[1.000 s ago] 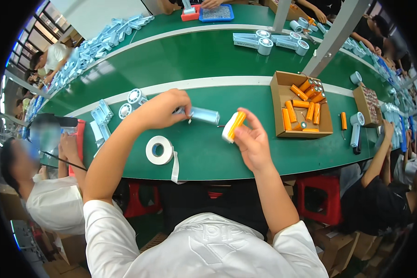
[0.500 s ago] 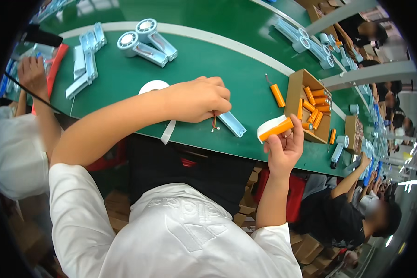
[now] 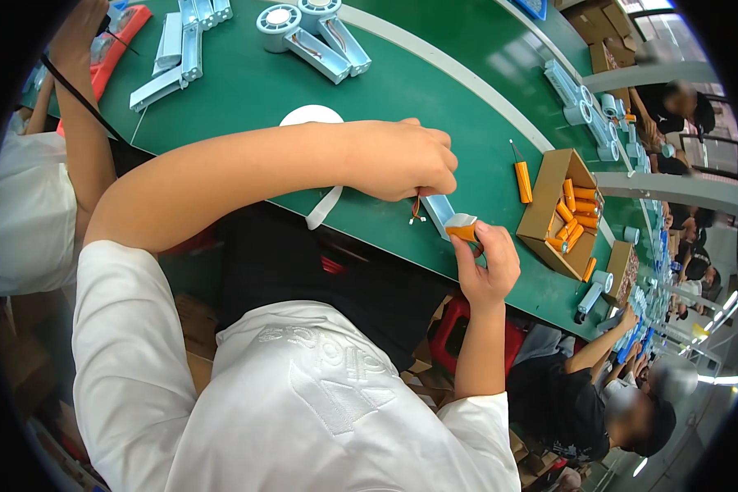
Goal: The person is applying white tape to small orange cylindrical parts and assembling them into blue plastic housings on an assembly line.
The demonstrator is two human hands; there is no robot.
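My left hand (image 3: 414,160) is closed over the upper end of a light-blue fan handle housing (image 3: 439,211), whose far part it hides. Thin dark wires (image 3: 416,209) with small white plugs dangle below those fingers. In my right hand (image 3: 490,262), thumb and fingers pinch an orange cylindrical battery (image 3: 462,233) with a white strip along its upper side. The battery's end is at the open lower end of the housing; whether they touch is unclear. Beyond my left forearm lies a white round roll (image 3: 312,115), and a white strip (image 3: 325,208) shows on the near side.
A cardboard box (image 3: 549,193) of orange batteries stands at the right, with a loose battery (image 3: 523,181) beside it. Two fans with open handles (image 3: 316,53) and several blue shells (image 3: 180,57) lie at the far left. Co-workers sit on both sides.
My right hand has brought the battery left to the housing's lower end and turned it. My left hand stays closed over the housing. The whole view has shifted.
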